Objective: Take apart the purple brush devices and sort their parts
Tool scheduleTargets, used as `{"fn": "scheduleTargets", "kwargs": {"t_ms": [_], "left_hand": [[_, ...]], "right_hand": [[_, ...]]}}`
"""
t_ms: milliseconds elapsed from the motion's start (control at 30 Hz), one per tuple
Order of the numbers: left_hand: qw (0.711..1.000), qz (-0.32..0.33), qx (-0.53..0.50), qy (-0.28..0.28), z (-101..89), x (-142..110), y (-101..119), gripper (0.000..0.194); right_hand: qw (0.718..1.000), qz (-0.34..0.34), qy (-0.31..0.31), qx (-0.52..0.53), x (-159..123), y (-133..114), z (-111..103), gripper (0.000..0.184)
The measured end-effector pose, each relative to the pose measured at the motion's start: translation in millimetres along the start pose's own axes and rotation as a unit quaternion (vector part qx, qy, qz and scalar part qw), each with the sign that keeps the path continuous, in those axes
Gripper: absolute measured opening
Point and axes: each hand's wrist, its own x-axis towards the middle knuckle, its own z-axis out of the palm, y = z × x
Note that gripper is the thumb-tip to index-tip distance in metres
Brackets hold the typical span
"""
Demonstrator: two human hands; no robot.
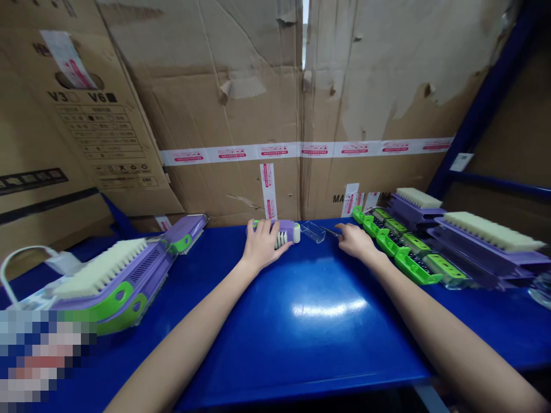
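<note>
My left hand is closed over a small purple-and-green plastic unit with a white end, lying at the back of the blue table. Pale bristle-like rows show on it between the thumb and fingers. My right hand is closed at the table's back right, its fingertips on a thin metal tool that points left; its exact kind is too small to make out. Between the two hands lies a clear plastic cover, just right of the purple unit and apart from my left hand.
Stacked purple-and-green units with cream bristle pads stand left, beside a white plug with a cable. On the right are green clips, clear-and-green parts and purple housings with bristle pads. Cardboard walls the back.
</note>
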Motion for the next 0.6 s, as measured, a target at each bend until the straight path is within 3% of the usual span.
{"fn": "scheduleTargets", "kwargs": {"t_ms": [133,300,433,600], "left_hand": [[1.0,-0.003,-0.028,-0.008,-5.4,14.9,4.1,0.062],[0.995,0.004,-0.071,-0.063,-7.3,31.6,3.5,0.046],[0.987,-0.011,-0.086,-0.133,-1.7,41.4,6.6,0.039],[0.983,-0.056,-0.086,-0.155,0.6,51.6,12.9,0.04]], "right_hand": [[0.994,0.001,0.11,0.018,-2.9,-5.6,-10.4,0.038],[0.957,-0.112,0.244,0.114,-11.5,-21.4,-26.6,0.031],[0.92,-0.211,0.265,0.196,-19.4,-34.8,-31.2,0.027],[0.905,-0.249,0.255,0.231,-21.4,-41.4,-23.8,0.024]]}}
